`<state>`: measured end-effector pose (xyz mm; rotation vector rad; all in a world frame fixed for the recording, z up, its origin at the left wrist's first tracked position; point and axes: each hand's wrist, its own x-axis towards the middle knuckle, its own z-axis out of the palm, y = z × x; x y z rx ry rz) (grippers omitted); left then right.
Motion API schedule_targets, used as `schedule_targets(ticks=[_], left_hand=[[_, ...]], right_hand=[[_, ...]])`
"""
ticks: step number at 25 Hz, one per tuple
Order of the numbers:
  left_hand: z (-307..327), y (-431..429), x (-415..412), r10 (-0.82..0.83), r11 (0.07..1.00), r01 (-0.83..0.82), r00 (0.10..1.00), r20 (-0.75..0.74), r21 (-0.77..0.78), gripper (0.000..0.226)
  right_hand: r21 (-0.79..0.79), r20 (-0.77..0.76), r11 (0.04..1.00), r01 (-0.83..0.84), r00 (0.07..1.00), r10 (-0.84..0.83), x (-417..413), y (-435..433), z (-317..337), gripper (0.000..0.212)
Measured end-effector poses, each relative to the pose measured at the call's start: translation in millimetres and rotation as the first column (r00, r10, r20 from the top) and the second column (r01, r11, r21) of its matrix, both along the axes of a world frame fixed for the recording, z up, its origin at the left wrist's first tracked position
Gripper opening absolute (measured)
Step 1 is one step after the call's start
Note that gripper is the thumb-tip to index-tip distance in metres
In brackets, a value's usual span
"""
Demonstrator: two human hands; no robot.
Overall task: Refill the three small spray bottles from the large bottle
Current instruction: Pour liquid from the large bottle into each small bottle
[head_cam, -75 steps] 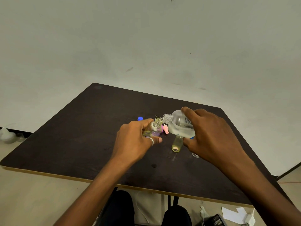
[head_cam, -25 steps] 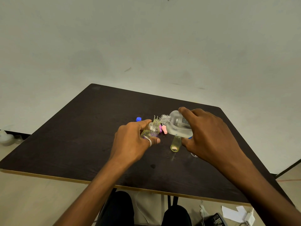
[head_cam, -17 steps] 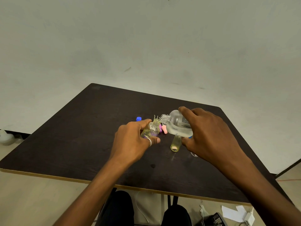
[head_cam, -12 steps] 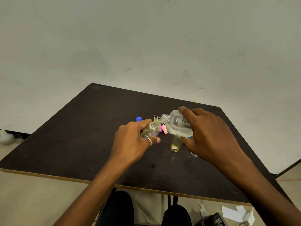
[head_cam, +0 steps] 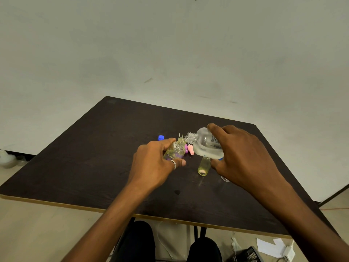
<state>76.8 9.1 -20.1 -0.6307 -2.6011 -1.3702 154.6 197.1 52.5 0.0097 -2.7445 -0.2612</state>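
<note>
Over the dark table point(head_cam: 98, 163), the right hand point(head_cam: 243, 157) grips the large bottle point(head_cam: 204, 146), tipped so its mouth meets the small spray bottle point(head_cam: 174, 151). The left hand point(head_cam: 156, 165) holds that small bottle, fingers wrapped round it.

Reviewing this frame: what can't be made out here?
All in the head view:
- Fill level of the small bottle: its lower part is covered by the left hand.
- Any stream from the large bottle: too small to see.
- Its label text: tiny and partly under the right hand.
- A clear object beside that hand: mostly hidden by it.
</note>
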Motion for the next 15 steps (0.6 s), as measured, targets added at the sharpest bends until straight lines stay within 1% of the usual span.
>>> schedule_targets(ticks=[4,15], left_hand=[[-1.3,0.1,-1.3,0.001,1.000,0.000,1.000,0.009,-0.006,0.070],[-1.4,-0.4,-1.0,0.008,1.000,-0.008,1.000,-0.016,-0.005,0.067]], right_hand=[[-0.006,0.004,1.000,-0.002,1.000,0.002,-0.9,-1.0,0.6,0.079],[0.001,0.001,1.000,0.005,1.000,-0.005,-1.1,-0.9,0.7,0.077]])
